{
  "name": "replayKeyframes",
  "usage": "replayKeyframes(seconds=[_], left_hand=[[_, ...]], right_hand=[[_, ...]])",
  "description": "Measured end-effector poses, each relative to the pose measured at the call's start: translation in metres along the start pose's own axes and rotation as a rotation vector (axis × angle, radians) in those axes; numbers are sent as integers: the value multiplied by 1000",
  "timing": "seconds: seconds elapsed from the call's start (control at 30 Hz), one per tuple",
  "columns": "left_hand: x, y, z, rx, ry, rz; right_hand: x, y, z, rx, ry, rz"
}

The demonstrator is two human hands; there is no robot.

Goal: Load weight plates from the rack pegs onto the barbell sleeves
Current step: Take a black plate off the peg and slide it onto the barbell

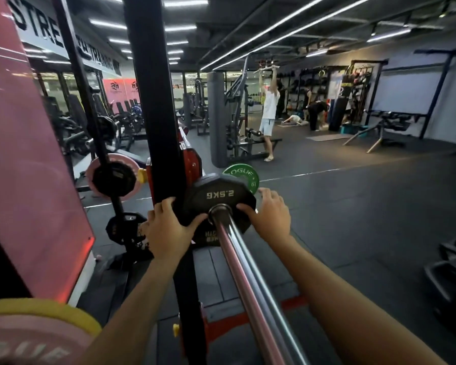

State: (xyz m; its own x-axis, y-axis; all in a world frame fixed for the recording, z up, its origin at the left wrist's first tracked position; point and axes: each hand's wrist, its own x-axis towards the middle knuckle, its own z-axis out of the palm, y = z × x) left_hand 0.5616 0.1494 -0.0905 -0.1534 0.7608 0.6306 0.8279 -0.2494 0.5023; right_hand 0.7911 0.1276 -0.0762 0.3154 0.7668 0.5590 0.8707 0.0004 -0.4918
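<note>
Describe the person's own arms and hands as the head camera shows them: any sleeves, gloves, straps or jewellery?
Both forearms are bare right up to the bottom edge of the picture, with no sleeve in view. The left hand and right hand wear no gloves, wraps or lifting straps. No watch, wristband or ring is visible on either. Nothing is marked on them.

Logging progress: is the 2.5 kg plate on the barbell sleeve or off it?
On: the sleeve passes through the 2.5 kg plate, both hands gripping its edges.
</note>
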Motion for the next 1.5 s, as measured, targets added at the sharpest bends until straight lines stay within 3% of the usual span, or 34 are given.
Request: replayKeyframes(seconds=[0.37,0.9,1.23,1.5], left_hand=[[-60,14,-55,48,25,58],[-232,76,-180,71,2,80],[-255,38,-267,147,22,66],[-276,-102,-394,239,70,-131]], right_hand=[[-58,0,-55,-40,-19,-106],[-222,18,-196,8,-10,-131],[-277,-87,-232,90,-5,-322],[-344,-243,-156,138,-168,-484]])
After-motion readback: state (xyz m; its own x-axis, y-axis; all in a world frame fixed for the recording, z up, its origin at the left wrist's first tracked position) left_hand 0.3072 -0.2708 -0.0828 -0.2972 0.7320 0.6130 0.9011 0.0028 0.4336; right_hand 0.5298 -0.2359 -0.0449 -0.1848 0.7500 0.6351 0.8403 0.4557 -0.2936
